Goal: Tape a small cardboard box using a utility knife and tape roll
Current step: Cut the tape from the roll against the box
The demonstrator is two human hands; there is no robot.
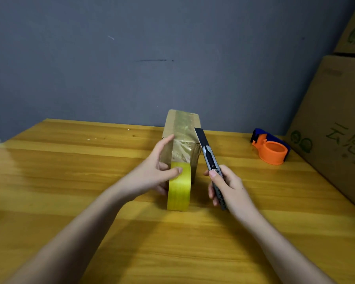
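1. A small cardboard box (181,138) stands on the wooden desk (70,181), near the desk's far edge and the grey wall (131,58). A shiny strip of tape runs over its top and down the near face.
2. A yellow tape roll (178,189) stands on edge on the desk just in front of the box; its free end joins the strip on the box's near face.
3. The left hand (158,171) grips the tape roll — thumb pressed on the outer band, fingers behind the roll — while the forefinger reaches up along the box's left near corner.
4. The right hand (225,187) is closed around the handle of a utility knife (210,162). The dark blade is pushed out and points up and away, its tip lying over the box's right top edge; whether blade and box touch cannot be told.
5. An orange and blue tape dispenser (272,148) sits on the desk well to the right of the box, with no roll in it.
6. Large cartons (336,119) are stacked at the right edge of the desk. They carry green printing — round logo marks and Chinese characters, of which "云" can be read; the rest is cut off.
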